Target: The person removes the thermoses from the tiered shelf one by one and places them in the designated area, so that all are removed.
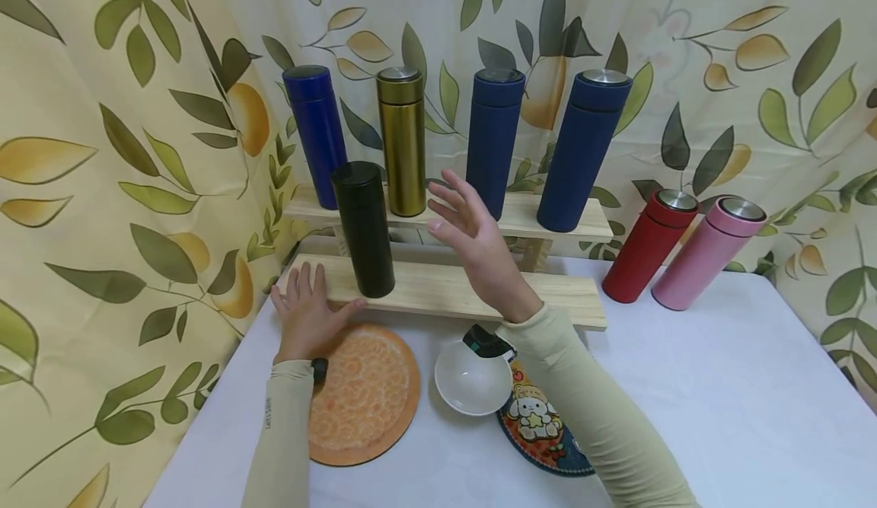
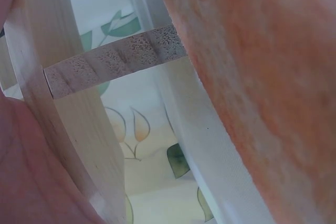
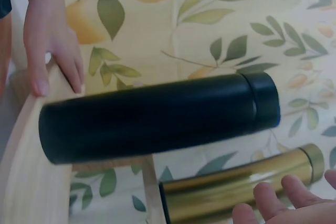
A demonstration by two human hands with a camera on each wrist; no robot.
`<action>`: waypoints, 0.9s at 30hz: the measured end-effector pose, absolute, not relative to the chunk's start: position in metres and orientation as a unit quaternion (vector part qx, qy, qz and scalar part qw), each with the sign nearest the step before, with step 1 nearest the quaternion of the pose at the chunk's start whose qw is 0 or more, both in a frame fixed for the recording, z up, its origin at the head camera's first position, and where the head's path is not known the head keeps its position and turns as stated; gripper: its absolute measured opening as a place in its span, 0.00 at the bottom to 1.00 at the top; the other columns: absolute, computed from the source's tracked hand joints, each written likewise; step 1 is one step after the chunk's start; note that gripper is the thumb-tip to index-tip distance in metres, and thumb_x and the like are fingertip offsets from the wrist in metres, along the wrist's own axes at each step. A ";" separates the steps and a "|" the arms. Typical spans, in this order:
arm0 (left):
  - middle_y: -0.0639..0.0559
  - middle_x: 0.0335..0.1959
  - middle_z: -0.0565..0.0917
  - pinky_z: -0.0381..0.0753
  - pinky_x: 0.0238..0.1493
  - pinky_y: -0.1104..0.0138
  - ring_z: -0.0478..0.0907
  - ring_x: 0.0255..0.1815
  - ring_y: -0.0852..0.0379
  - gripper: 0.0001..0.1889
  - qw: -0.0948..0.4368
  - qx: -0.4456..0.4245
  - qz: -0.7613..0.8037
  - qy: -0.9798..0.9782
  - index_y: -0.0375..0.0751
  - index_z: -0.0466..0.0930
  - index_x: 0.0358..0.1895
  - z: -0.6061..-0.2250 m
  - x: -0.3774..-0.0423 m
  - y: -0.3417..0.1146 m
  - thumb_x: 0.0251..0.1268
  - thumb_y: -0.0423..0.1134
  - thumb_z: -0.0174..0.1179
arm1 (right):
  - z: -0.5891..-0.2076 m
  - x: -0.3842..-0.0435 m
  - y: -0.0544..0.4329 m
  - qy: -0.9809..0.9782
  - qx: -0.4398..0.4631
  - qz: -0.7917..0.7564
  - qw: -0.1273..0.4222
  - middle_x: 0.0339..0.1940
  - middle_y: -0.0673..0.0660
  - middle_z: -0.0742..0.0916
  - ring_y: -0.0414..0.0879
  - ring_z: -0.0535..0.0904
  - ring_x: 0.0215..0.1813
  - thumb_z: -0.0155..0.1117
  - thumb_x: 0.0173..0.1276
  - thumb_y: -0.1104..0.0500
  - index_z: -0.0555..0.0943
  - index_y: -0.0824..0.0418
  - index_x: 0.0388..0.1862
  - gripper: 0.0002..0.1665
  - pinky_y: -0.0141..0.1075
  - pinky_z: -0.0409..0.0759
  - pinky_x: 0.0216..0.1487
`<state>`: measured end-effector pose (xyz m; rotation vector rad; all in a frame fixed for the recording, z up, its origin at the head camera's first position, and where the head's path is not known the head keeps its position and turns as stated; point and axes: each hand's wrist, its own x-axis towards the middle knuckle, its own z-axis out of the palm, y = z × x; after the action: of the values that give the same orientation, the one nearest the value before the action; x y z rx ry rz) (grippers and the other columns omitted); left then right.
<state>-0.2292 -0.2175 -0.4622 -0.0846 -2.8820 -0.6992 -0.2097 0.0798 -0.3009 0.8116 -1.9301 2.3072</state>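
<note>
A black thermos flask (image 1: 363, 234) stands upright on the lower board of a two-tier wooden rack (image 1: 452, 291). My left hand (image 1: 306, 317) rests on the left end of that board, fingers spread, beside the flask's base; the left wrist view shows only part of the hand against the wood. Raised in front of the upper board, my right hand (image 1: 479, 253) holds nothing, its fingers apart. Behind it on the upper board are a gold flask (image 1: 402, 146), a bright blue flask (image 1: 317, 135) and two navy flasks (image 1: 495, 142). In the right wrist view my right fingertips (image 3: 268, 200) overlap the gold flask.
A red flask (image 1: 647, 249) and a pink flask (image 1: 709, 253) stand on the white table (image 1: 726, 409) right of the rack. Before the rack lie an orange round mat (image 1: 363, 401), a white bowl (image 1: 473, 378) and a cartoon-patterned mat (image 1: 537, 424). Leaf-printed curtains (image 1: 137, 188) hang behind and left.
</note>
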 end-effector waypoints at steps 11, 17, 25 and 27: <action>0.28 0.87 0.46 0.23 0.76 0.31 0.36 0.87 0.30 0.63 0.094 -0.030 -0.238 -0.966 0.28 0.51 0.85 -0.463 -0.229 -0.218 0.64 0.75 0.64 | -0.310 -0.222 0.046 -0.620 0.245 0.745 -0.025 0.86 0.66 0.61 0.64 0.54 0.86 0.64 0.74 0.59 0.50 0.55 0.91 0.52 0.60 0.58 0.80; 0.29 0.87 0.45 0.22 0.76 0.31 0.35 0.87 0.30 0.63 0.090 -0.028 -0.236 -0.967 0.29 0.50 0.86 -0.463 -0.230 -0.218 0.65 0.76 0.63 | -0.317 -0.231 0.032 -0.629 0.235 0.740 -0.035 0.86 0.63 0.61 0.64 0.54 0.86 0.67 0.72 0.57 0.51 0.54 0.90 0.54 0.62 0.59 0.79; 0.29 0.87 0.45 0.21 0.76 0.31 0.35 0.87 0.30 0.64 0.091 -0.028 -0.237 -0.967 0.29 0.50 0.86 -0.466 -0.231 -0.218 0.64 0.76 0.63 | -0.324 -0.243 0.012 -0.651 0.215 0.727 -0.040 0.86 0.56 0.62 0.61 0.58 0.83 0.71 0.70 0.55 0.52 0.49 0.90 0.56 0.62 0.64 0.77; 0.29 0.87 0.45 0.21 0.76 0.31 0.34 0.87 0.30 0.64 0.091 -0.028 -0.237 -0.967 0.29 0.50 0.86 -0.465 -0.231 -0.218 0.64 0.76 0.63 | -0.325 -0.245 0.007 -0.656 0.208 0.724 -0.040 0.85 0.55 0.63 0.60 0.60 0.82 0.72 0.70 0.55 0.53 0.48 0.90 0.55 0.61 0.65 0.77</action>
<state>-0.2309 -0.2181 -0.4652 -0.0825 -2.8721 -0.7044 -0.2451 0.0070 -0.3250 0.6689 -2.1151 2.3349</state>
